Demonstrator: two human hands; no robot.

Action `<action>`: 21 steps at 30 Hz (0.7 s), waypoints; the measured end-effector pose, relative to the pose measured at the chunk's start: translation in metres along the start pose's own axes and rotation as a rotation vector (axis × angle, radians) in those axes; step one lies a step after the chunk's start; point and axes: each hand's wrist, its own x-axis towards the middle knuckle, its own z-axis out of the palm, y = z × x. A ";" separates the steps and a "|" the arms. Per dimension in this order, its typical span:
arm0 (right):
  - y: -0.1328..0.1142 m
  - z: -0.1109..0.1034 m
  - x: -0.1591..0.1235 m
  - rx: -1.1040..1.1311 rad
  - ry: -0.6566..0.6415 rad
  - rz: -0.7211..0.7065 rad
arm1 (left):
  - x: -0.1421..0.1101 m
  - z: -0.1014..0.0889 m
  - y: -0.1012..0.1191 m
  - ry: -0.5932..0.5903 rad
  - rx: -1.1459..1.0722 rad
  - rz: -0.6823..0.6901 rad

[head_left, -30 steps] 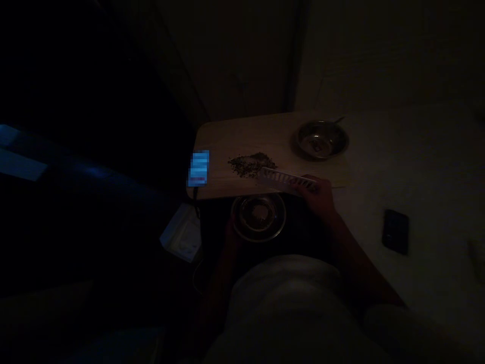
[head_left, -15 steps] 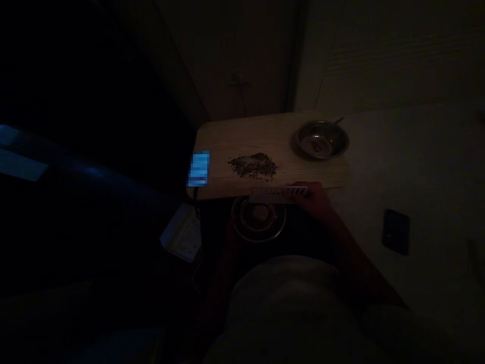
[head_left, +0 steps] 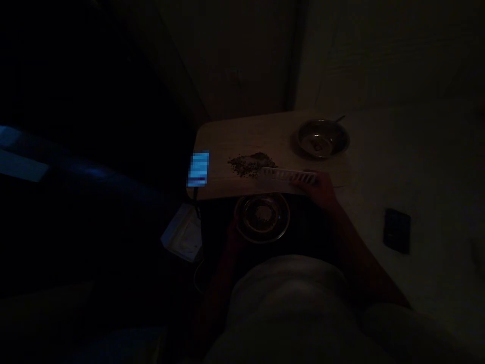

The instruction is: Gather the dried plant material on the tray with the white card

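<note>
My right hand (head_left: 317, 188) is shut on a white slotted plastic strip (head_left: 289, 175), which lies across the wooden board (head_left: 242, 132) close to a low pile of dark seeds or dried herb (head_left: 250, 165). The strip's left end nearly reaches the pile. My left hand (head_left: 233, 235) is very dim, beside the rim of a steel bowl (head_left: 261, 217) below the board's near edge. Darkness hides its fingers, so I cannot tell whether it grips the bowl.
A second steel bowl (head_left: 323, 139) with a spoon stands at the board's far right. A lit phone (head_left: 198, 168) lies at the left edge. A dark phone (head_left: 396, 231) rests on the pale surface to the right. A white electrical socket strip (head_left: 182, 233) sits low left.
My right hand and the strip have moved forward from the board's near edge toward the pile. The lower bowl has shifted slightly right.
</note>
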 end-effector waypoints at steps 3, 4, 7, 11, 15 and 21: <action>0.002 0.004 0.006 -0.042 -0.010 -0.027 | -0.001 0.002 0.001 0.028 0.007 0.023; 0.004 0.005 0.008 -0.046 -0.001 -0.035 | -0.001 0.002 0.001 0.025 0.004 0.026; 0.009 0.007 0.018 -0.065 0.043 -0.075 | -0.001 0.001 0.002 0.015 -0.006 -0.022; 0.014 0.009 0.028 -0.109 0.128 -0.110 | 0.000 0.000 0.001 0.031 0.000 -0.038; 0.018 0.011 0.027 -0.101 0.239 -0.110 | 0.000 -0.002 0.000 0.004 -0.011 -0.003; 0.021 0.012 0.020 -0.084 0.325 -0.120 | 0.001 -0.002 0.000 -0.029 -0.008 0.002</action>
